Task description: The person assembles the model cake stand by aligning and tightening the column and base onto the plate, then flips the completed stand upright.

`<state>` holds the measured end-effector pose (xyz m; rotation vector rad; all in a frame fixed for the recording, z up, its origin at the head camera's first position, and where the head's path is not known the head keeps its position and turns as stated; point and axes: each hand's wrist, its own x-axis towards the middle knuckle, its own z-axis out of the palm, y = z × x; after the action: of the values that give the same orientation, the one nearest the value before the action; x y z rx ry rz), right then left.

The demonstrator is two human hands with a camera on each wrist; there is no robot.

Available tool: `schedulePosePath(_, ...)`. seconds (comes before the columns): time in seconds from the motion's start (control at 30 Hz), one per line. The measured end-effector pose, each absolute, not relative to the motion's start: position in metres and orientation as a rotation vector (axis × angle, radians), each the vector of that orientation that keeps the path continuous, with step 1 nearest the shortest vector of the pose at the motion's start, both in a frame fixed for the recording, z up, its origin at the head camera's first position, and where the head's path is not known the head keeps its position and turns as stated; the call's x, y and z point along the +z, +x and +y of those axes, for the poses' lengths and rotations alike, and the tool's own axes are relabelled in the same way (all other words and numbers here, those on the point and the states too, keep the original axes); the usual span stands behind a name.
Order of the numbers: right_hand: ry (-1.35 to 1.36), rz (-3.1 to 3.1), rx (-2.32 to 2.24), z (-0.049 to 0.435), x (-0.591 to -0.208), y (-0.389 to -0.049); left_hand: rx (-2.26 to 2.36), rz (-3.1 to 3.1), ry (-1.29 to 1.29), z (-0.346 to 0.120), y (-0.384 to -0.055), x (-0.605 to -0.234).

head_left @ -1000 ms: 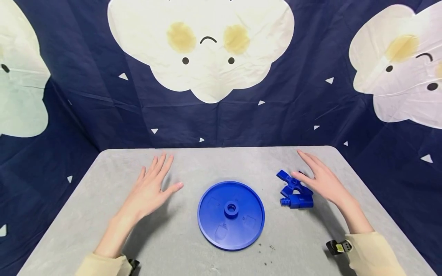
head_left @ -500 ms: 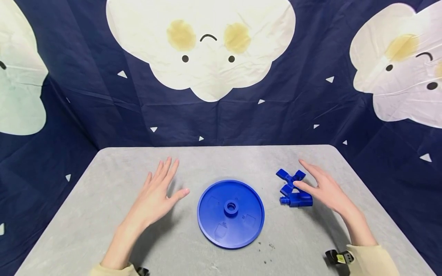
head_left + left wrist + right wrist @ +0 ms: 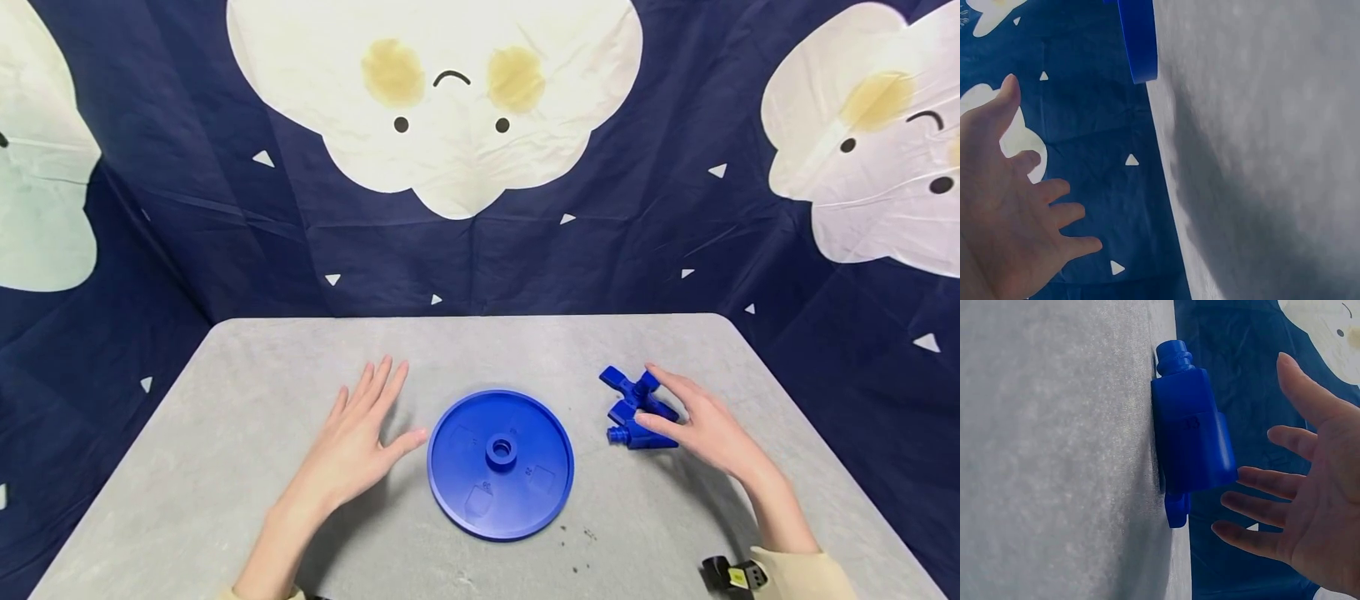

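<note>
A round blue dish with a raised hollow hub at its centre lies mid-table in the head view. Left of it, my left hand hovers palm down with fingers spread, its thumb tip near the dish's rim. On the right lie a blue four-armed cross piece and, nearer me, a blue bottle-shaped block with a ridged neck. My right hand hangs above these two, fingers extended and holding nothing; it partly covers both in the head view. In the right wrist view its fingers stand apart from the block.
The grey table has rounded far corners. A dark blue cloth with white clouds and triangles rises behind it and along both sides. Small dark specks dot the surface below the dish. A black wrist device sits at the right cuff.
My left hand has moved right, closer to the dish. My right hand has come slightly toward me and lower over the blue pieces. The dish and pieces stay put.
</note>
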<state>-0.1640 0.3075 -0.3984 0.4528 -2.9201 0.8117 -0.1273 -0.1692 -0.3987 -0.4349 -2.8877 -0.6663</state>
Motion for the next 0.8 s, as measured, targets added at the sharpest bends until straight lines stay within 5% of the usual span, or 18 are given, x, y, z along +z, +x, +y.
schedulePosePath(0.8,0.591,-2.926,0.729,0.306,-0.408,-0.153,-0.714,-2.969,-0.492,-0.155,-0.111,-0.404)
